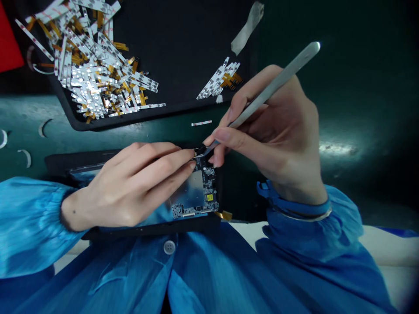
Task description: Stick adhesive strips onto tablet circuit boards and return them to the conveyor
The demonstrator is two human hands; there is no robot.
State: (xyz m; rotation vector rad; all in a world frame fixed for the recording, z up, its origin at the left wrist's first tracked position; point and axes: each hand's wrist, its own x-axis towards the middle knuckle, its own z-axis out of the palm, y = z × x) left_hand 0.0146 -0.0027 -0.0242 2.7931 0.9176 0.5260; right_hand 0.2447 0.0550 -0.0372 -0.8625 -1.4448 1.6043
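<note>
My right hand [278,126] is closed around metal tweezers [275,85], held like a pen. Their dark tips point down at the upper edge of a circuit board [209,183]. My left hand [137,183] lies across the board and the flat device [157,218] under it, fingers stretched out. Its fingertips rest beside the tweezer tips; the thumb is hidden. The board carries a silver shield plate [193,189] and a small yellow square [210,197]. What lies right under the tips is too small to make out.
Beyond the hands is a black tray [170,52] with a large pile of white and amber flex strips [98,69] and a smaller bunch [219,80]. One loose strip [201,123] lies on the green table [360,109]. Curved white scraps [25,158] lie at the left.
</note>
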